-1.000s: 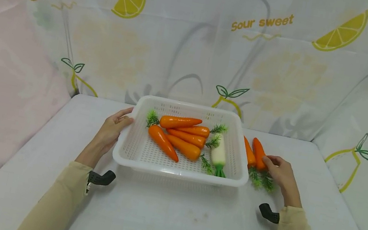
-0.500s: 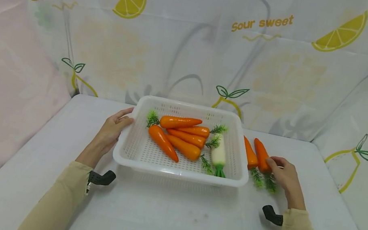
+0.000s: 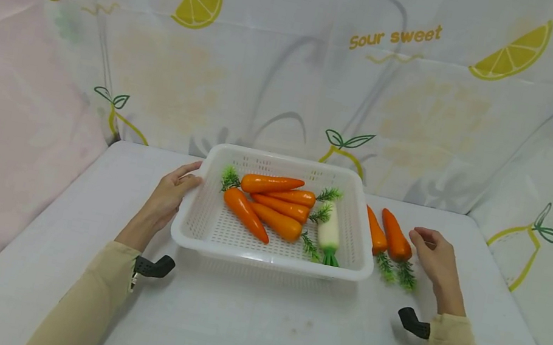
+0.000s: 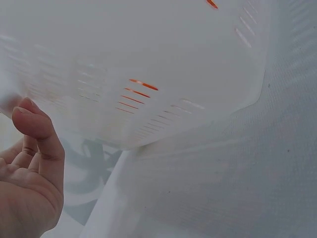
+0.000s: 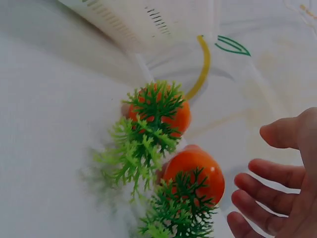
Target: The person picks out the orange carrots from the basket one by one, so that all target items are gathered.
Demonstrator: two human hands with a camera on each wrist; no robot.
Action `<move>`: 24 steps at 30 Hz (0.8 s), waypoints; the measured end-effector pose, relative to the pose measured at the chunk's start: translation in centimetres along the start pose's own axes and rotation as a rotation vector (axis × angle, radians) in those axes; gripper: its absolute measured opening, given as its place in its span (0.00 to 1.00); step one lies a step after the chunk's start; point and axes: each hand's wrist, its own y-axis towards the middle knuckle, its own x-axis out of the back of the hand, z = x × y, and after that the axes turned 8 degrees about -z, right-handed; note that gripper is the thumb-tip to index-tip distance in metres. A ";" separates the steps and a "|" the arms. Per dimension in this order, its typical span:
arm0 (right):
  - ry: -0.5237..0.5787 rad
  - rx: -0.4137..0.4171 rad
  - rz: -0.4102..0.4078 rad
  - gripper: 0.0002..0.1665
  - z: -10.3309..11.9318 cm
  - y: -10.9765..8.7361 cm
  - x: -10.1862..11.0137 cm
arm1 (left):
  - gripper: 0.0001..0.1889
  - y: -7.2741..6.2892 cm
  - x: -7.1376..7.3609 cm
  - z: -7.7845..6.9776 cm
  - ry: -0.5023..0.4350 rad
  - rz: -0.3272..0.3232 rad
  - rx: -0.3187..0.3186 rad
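My left hand (image 3: 167, 195) rests against the left side of a white plastic basket (image 3: 269, 259), its thumb and fingertips at the rim. Several orange carrots (image 3: 279, 222) and a white radish (image 3: 329, 228) with green stalks lie inside the basket. To the basket's right, two carrots lie side by side on the table: the nearer one to my right hand (image 3: 436, 259) is the right-hand carrot (image 3: 396, 237), the other carrot (image 3: 374, 232) sits against the basket. In the right wrist view my right hand (image 5: 280, 191) has loosely bent, spread fingers, apart from the carrot (image 5: 198, 173).
A white cloth covers the table (image 3: 260, 330). Behind it hangs a patterned curtain (image 3: 282, 75) with lemon prints, and a pinkish curtain (image 3: 5, 106) hangs on the left. Green leafy tops (image 5: 133, 148) of the two loose carrots point toward the person.
My right hand has let go of the right-hand carrot and drawn away to the right. That carrot has shifted slightly right, apart from the other one. My left hand stays at the basket.
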 end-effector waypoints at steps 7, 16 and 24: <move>0.058 0.055 -0.027 0.38 1.6 -0.5 0.2 | 0.31 0.0 -0.1 0.0 -0.002 0.001 -0.004; 0.077 0.104 -0.057 0.38 3.7 -1.0 -0.1 | 0.30 0.0 -0.1 0.1 0.008 -0.003 -0.007; 0.109 0.192 -0.013 0.37 4.9 -1.5 -0.2 | 0.31 -0.1 -0.1 0.1 -0.002 -0.002 -0.010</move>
